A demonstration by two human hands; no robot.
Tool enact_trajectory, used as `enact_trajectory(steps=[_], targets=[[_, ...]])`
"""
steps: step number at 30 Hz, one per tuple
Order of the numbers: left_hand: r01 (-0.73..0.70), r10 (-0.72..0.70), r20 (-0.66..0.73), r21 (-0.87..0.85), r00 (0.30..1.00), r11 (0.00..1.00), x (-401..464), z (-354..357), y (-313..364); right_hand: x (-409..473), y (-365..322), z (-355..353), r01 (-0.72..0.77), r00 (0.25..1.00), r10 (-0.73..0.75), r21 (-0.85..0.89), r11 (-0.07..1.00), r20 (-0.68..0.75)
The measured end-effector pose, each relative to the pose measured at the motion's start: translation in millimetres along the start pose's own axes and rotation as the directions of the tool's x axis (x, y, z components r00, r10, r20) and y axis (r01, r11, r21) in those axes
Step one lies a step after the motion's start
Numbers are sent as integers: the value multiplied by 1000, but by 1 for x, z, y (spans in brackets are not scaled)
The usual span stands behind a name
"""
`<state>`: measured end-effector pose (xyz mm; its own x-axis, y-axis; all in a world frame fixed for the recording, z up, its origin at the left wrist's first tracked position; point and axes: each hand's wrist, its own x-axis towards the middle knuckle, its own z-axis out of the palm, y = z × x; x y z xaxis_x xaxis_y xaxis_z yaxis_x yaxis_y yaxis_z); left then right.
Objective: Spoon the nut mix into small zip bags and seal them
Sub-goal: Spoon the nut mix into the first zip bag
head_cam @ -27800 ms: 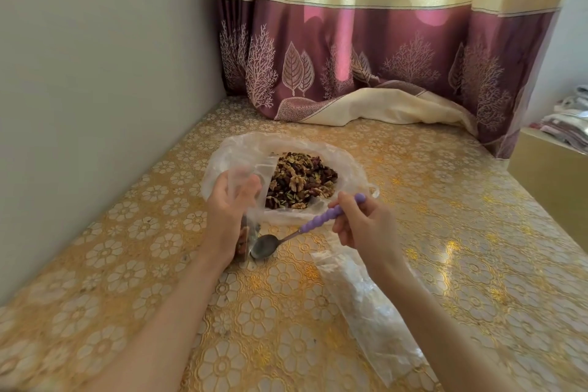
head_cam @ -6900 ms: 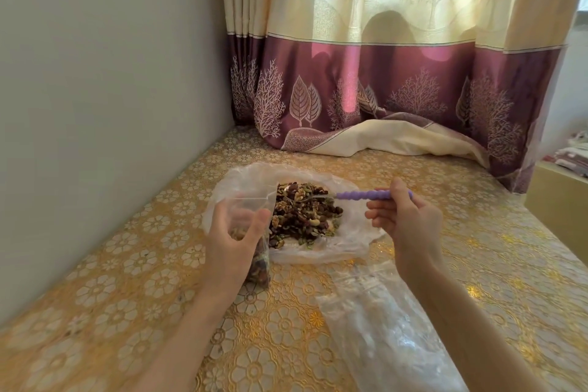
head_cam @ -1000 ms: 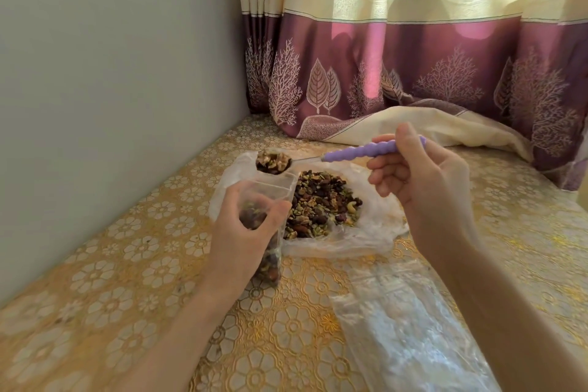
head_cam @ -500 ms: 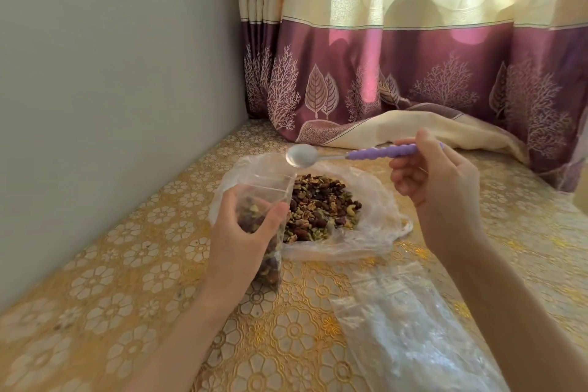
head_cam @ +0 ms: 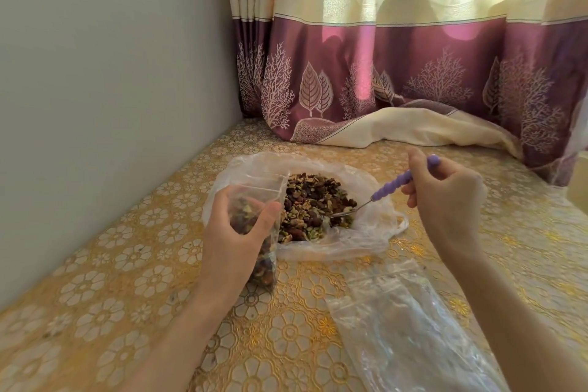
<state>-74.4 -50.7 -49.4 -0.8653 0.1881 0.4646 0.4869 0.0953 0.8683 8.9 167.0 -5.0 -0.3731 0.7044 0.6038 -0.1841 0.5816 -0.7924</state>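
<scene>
A heap of nut mix (head_cam: 313, 204) lies on a spread clear plastic bag (head_cam: 372, 232) on the gold flowered tablecloth. My left hand (head_cam: 235, 232) holds a small zip bag (head_cam: 254, 197) upright, its mouth open and its lower part filled with mix. My right hand (head_cam: 445, 200) grips the purple handle of a spoon (head_cam: 393, 186). The spoon's metal bowl is dipped into the right edge of the heap.
A stack of empty clear zip bags (head_cam: 404, 321) lies flat at the front right. A grey wall (head_cam: 105, 89) runs along the left. A purple and cream curtain (head_cam: 397, 73) hangs at the back, its hem resting on the table.
The loaded spoon was emptied over the small bag's mouth. My right hand has since swung the spoon down and right into the nut heap. My left hand has kept the bag still.
</scene>
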Motion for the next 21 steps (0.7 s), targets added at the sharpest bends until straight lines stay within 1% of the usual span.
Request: enact_trajectory(steps=[5,7,9,15,19,21], targets=[[-13,13,-6,5,1000,1000,-1,0,0,-5,2,4,19,998,-18,-30,999,61],[-13,13,-10,11,1000,1000,-1,0,0,-9,3,8,20,997,-20,-13,1000,72],[-12,12,-12,15,1000,1000,-1,0,0,-14,4,12,-7,996,3,43,999,95],[4,-4,-5,16,1000,1000,0,0,-1,-20,13,18,-198,977,178,186,962,119],[0,0,-7,3,1000,1000,0,0,-1,-23,20,22,-347,934,306,274,897,183],[5,-5,-7,3,1000,1000,0,1,0,-22,21,22,-404,910,352,287,868,218]])
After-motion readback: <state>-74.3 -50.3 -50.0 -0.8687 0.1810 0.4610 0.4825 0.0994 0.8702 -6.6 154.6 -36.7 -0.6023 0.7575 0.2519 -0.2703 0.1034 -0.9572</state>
